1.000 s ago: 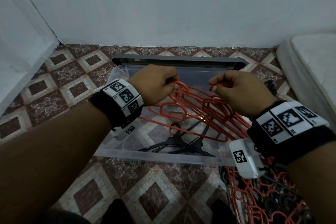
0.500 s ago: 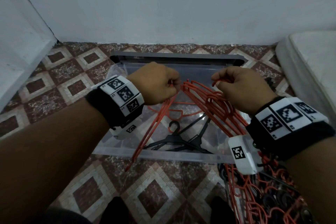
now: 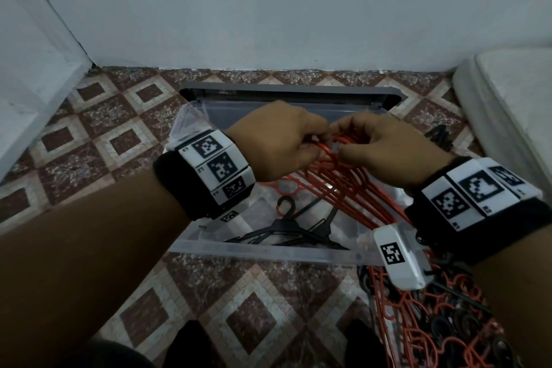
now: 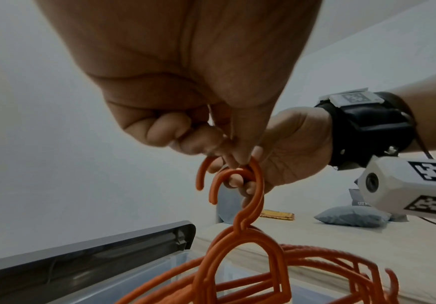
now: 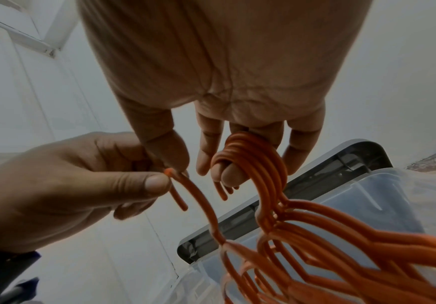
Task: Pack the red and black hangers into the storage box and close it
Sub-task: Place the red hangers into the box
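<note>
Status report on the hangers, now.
Left hand pinches one red hanger hook. Right hand holds the red hanger bunch over the open storage box. Black hangers inside. More hangers piled on floor.

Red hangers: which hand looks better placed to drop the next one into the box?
Left, probably. The left hand pinches the hook of a single red hanger, already apart from the bunch hooked over the right hand's fingers. The box lies open right below.

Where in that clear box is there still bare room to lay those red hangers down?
Free: the box floor along its left wall and far wall. Crowded: the near middle, where black hangers lie, and the right, where the held red hangers drape.
</note>
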`<state>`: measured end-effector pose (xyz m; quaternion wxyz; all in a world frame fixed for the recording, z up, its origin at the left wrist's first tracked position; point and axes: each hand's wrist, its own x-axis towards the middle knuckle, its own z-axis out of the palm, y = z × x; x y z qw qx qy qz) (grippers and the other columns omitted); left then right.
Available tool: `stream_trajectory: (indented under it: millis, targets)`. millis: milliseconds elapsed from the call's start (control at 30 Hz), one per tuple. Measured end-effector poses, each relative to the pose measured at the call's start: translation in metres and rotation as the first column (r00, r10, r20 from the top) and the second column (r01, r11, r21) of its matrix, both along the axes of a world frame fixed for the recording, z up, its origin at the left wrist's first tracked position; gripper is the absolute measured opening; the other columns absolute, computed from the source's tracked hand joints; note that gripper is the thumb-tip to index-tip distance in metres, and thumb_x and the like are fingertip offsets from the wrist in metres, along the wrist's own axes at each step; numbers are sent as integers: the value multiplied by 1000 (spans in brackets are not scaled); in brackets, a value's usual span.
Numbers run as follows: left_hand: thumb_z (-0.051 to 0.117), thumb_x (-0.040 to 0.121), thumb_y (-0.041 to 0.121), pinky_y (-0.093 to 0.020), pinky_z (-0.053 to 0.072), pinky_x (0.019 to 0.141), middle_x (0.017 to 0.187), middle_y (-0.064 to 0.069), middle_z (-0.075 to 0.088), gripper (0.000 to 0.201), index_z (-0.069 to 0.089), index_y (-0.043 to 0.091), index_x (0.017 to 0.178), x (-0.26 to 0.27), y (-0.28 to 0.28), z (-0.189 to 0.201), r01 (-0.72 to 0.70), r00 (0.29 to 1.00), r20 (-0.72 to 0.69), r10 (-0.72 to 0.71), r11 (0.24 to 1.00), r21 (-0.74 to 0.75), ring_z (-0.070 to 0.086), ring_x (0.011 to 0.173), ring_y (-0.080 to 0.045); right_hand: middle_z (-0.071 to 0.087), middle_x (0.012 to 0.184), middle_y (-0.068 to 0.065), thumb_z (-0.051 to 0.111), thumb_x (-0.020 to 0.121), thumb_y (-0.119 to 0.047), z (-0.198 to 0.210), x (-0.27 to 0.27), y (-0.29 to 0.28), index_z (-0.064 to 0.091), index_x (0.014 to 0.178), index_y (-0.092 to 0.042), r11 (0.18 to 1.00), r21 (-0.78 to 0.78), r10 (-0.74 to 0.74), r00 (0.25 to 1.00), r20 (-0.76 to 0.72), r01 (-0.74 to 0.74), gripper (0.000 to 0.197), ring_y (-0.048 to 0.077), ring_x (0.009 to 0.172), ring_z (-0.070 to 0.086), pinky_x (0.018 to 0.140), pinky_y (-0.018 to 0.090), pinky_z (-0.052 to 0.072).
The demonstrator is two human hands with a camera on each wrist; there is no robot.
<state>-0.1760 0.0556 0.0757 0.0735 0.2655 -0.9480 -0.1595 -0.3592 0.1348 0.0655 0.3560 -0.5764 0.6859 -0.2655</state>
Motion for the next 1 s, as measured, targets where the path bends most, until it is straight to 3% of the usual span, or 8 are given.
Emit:
stream_trajectory:
  millis: [133, 233, 367, 533, 633, 700, 867, 1000]
  targets:
    - [65, 88, 33, -26, 27, 65, 77, 13, 36, 19, 70, 27, 106, -2, 2, -4, 29, 998, -54, -32, 998, -48, 44, 75, -12, 75, 92, -5, 71, 82, -18, 5, 2, 2, 66, 104, -30, 999, -14, 48, 999, 23, -48, 25, 12, 84, 71, 87, 44, 58]
    - [66, 89, 34, -27, 31, 66, 82, 8, 41, 19, 70, 26, 106, -4, 4, -6, 21, 994, -107, -28, 998, -62, 47, 78, -12, 74, 89, -2, 75, 77, -14, 7, 4, 3, 65, 102, -29, 997, -8, 78, 997, 12, -78, 31, 20, 83, 71, 84, 50, 57]
    - [67, 86, 32, -21, 31, 62, 78, 14, 45, 14, 68, 24, 97, -7, 6, -6, 10, 978, -206, -25, 997, -75, 46, 73, -6, 73, 88, -4, 77, 77, -13, 6, 5, 3, 63, 101, -31, 995, -51, 86, 994, -71, -90, 33, 14, 80, 70, 81, 47, 57]
    - [69, 85, 33, -12, 37, 62, 81, 9, 59, 16, 65, 25, 99, 0, 2, -13, -72, 931, -354, 93, 995, 72, 54, 73, -4, 74, 91, 1, 71, 81, -7, 6, 5, 1, 62, 112, -30, 994, -59, 93, 995, -29, -95, 40, 25, 83, 71, 80, 53, 56]
    - [68, 84, 34, -16, 46, 70, 101, 10, 58, 30, 57, 29, 112, 6, -1, -16, -32, 952, -296, 82, 985, 172, 59, 85, -6, 74, 90, 1, 73, 81, -12, 6, 5, 1, 60, 118, -29, 994, -47, 96, 995, -20, -97, 44, 20, 80, 72, 81, 50, 58]
    - [69, 84, 34, -23, 52, 68, 105, 12, 60, 34, 54, 30, 114, 7, -1, -17, -1, 969, -241, 56, 976, 219, 63, 82, -5, 75, 89, 0, 75, 80, -13, 6, 4, 1, 61, 115, -29, 995, -48, 90, 996, -8, -90, 41, 19, 79, 72, 81, 50, 58]
    - [71, 86, 33, -12, 47, 63, 83, 16, 65, 19, 62, 28, 103, 12, -11, -26, -49, 969, -224, 104, 969, 241, 63, 73, -2, 75, 89, 2, 74, 82, -17, 7, 3, 1, 57, 121, -35, 993, -9, 118, 992, -36, -118, 46, 20, 77, 73, 79, 51, 58]
    - [64, 91, 42, -23, 48, 66, 82, 10, 67, 16, 64, 27, 95, 29, -40, -39, -216, 976, 25, 218, 936, 277, 62, 76, -8, 76, 80, 0, 70, 83, -8, 5, -6, 0, 57, 118, -36, 997, -27, 78, 996, -35, -79, 47, 15, 72, 73, 79, 50, 59]
